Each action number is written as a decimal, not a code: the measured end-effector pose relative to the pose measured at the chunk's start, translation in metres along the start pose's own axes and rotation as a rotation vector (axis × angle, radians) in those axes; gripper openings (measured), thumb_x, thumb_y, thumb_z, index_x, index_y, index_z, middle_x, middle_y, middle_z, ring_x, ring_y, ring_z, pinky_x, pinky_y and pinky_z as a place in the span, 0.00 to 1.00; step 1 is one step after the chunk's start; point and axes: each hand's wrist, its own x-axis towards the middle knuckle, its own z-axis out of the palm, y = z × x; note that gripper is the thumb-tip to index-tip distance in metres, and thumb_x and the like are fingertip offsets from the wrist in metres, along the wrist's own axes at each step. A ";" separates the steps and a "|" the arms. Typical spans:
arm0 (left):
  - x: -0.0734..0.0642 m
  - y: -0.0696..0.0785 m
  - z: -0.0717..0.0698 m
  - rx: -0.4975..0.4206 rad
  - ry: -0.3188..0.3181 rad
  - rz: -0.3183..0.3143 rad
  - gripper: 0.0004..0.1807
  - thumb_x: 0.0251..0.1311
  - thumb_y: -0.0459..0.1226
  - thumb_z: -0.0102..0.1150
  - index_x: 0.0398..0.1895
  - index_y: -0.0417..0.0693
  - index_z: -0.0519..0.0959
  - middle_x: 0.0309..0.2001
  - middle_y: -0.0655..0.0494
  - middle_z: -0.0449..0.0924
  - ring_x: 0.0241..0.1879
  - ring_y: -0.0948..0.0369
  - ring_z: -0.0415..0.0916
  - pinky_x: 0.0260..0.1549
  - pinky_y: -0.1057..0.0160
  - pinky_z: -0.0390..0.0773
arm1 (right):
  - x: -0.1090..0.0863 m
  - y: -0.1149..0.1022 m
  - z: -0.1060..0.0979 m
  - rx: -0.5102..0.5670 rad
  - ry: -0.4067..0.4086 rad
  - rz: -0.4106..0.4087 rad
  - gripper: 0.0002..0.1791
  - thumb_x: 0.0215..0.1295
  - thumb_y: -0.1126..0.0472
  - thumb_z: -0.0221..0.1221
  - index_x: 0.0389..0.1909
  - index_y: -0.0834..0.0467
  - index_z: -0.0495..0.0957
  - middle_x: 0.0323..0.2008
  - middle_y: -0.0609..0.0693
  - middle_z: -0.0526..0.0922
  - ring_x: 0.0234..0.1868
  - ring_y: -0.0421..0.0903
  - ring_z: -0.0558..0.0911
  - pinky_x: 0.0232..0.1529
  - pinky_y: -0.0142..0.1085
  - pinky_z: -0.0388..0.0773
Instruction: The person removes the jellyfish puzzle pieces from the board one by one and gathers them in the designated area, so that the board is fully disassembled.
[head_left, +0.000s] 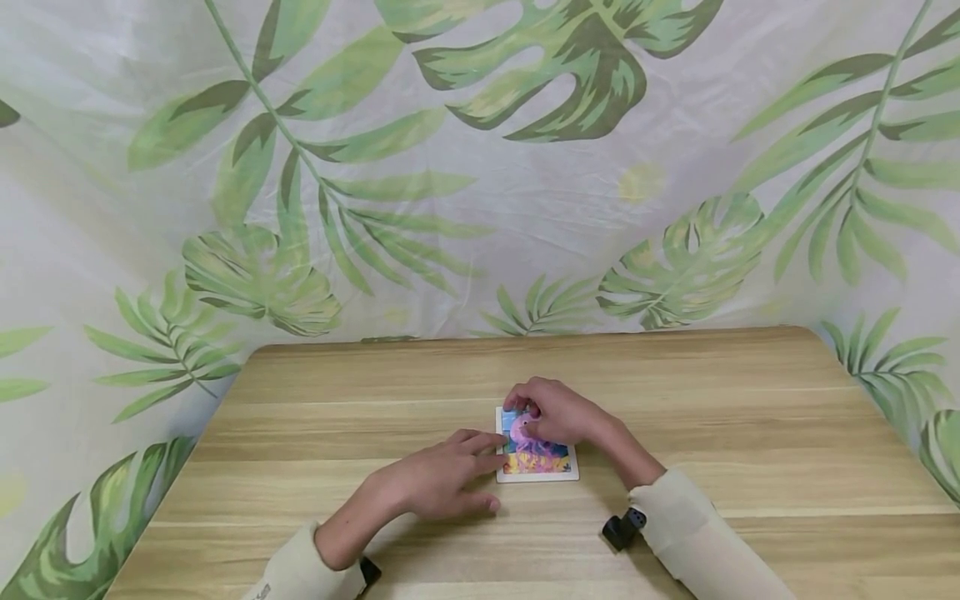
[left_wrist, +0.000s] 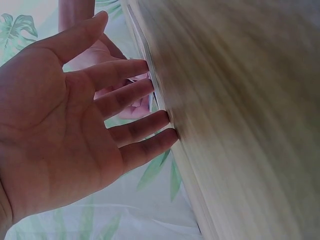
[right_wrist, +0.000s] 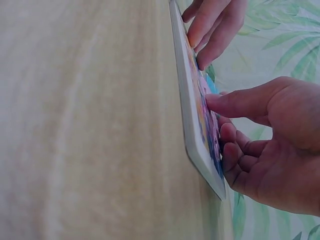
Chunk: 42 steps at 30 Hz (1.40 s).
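Observation:
A small picture puzzle (head_left: 536, 467) with a white border lies flat on the table, showing a pink octopus over blue water and yellow ground. My right hand (head_left: 562, 412) reaches over its upper part from the right. Thumb and curled fingers pinch at a light blue and pink puzzle piece (right_wrist: 211, 84), which tilts up from the picture in the right wrist view; the fingers hide part of it. At the puzzle's left edge is my left hand (head_left: 446, 475), fingers extended, with fingertips (left_wrist: 150, 85) touching the border and thumb held apart.
The wood-grain table (head_left: 337, 417) extends around the puzzle on every side. Behind it hangs a pale cloth (head_left: 540, 208) printed with green leaves. A black wrist camera (head_left: 624, 529) sits at the right sleeve, close over the tabletop.

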 end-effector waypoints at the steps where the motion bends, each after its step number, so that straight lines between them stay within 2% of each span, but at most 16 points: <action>1: 0.000 0.000 0.000 0.001 0.000 0.002 0.34 0.77 0.52 0.61 0.79 0.48 0.73 0.84 0.52 0.61 0.83 0.46 0.57 0.77 0.43 0.70 | 0.000 0.000 0.000 0.007 0.005 -0.006 0.17 0.68 0.72 0.65 0.55 0.56 0.83 0.46 0.51 0.82 0.42 0.43 0.75 0.46 0.35 0.75; 10: 0.000 0.000 0.000 0.001 -0.001 0.005 0.34 0.76 0.52 0.62 0.79 0.47 0.72 0.85 0.51 0.60 0.84 0.45 0.56 0.77 0.43 0.70 | 0.001 0.002 0.000 0.048 0.048 -0.049 0.16 0.64 0.71 0.69 0.50 0.55 0.83 0.42 0.50 0.84 0.41 0.43 0.79 0.45 0.35 0.79; 14: 0.000 0.000 0.001 -0.006 -0.005 -0.004 0.35 0.76 0.53 0.63 0.79 0.48 0.72 0.85 0.52 0.60 0.84 0.45 0.56 0.77 0.42 0.70 | 0.000 0.003 0.001 0.071 0.039 -0.046 0.13 0.68 0.68 0.68 0.50 0.54 0.84 0.40 0.48 0.85 0.40 0.41 0.80 0.44 0.33 0.79; 23: -0.001 0.000 0.001 0.002 -0.004 -0.002 0.34 0.76 0.53 0.62 0.79 0.48 0.72 0.85 0.52 0.60 0.83 0.46 0.57 0.77 0.42 0.70 | -0.002 0.000 0.001 0.133 0.047 -0.036 0.10 0.76 0.68 0.58 0.50 0.54 0.84 0.33 0.45 0.83 0.29 0.38 0.76 0.34 0.30 0.74; 32: -0.001 0.000 0.000 0.013 -0.007 -0.007 0.34 0.76 0.53 0.62 0.79 0.49 0.72 0.85 0.53 0.60 0.83 0.45 0.57 0.77 0.42 0.70 | -0.001 0.002 -0.001 0.191 0.082 -0.034 0.09 0.75 0.67 0.59 0.48 0.54 0.86 0.35 0.49 0.87 0.33 0.40 0.80 0.37 0.32 0.78; 42: 0.000 0.000 0.000 0.009 -0.009 -0.010 0.35 0.76 0.53 0.63 0.79 0.49 0.72 0.85 0.53 0.60 0.84 0.46 0.57 0.78 0.43 0.69 | -0.010 0.012 -0.007 0.240 0.081 -0.010 0.09 0.75 0.67 0.58 0.47 0.56 0.85 0.34 0.50 0.85 0.32 0.41 0.79 0.34 0.32 0.77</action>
